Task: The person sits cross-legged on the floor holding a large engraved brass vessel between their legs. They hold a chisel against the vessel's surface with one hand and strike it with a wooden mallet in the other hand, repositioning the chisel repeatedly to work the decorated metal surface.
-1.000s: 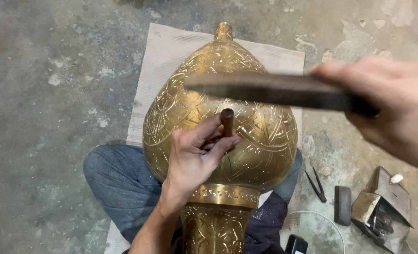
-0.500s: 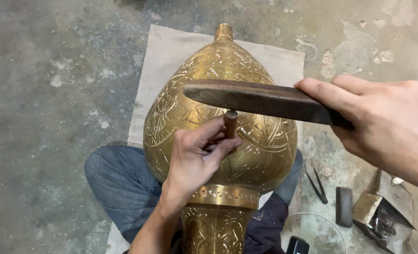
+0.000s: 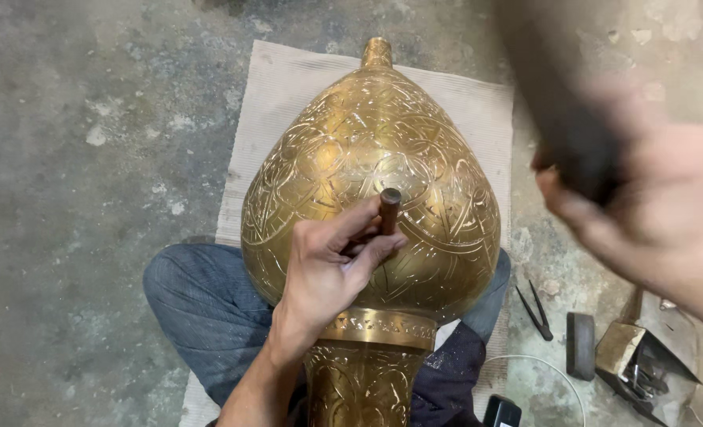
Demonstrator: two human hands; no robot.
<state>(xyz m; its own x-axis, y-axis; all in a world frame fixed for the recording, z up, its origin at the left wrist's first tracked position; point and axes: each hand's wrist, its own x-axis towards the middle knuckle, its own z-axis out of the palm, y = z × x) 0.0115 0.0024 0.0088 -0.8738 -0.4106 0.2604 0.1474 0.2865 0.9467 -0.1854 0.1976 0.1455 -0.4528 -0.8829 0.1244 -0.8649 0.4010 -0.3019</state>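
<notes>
1. Floor (image 3: pixel 74 158): grey concrete, stained; a pale mat (image 3: pixel 288 87) lies on it under the work.
2. Leg (image 3: pixel 201 300): in blue denim, folded beneath the vessel's lower body.
3. Vessel (image 3: pixel 414 134): large brass piece, bulbous, engraved all over, lying on the mat with its narrow neck pointing away and its banded collar toward the person.
4. Left hand (image 3: pixel 327 273): rests on the vessel's belly, fingers closed round a short punch (image 3: pixel 388 209) set tip-down on the brass.
5. Right hand (image 3: pixel 652 205): raised to the right, well apart from the punch, gripping a dark hammer (image 3: pixel 557 103); badly blurred, so the exact grip is probably a full fist.
6. Step judged: engraving by struck punch, hammer at the top of a swing. Next move calls for a square blow on the punch head, clear of the left fingers.
7. Right floor: pliers (image 3: pixel 535 310), a dark block (image 3: pixel 581 345), a metal tray (image 3: pixel 644 364) of small tools.
</notes>
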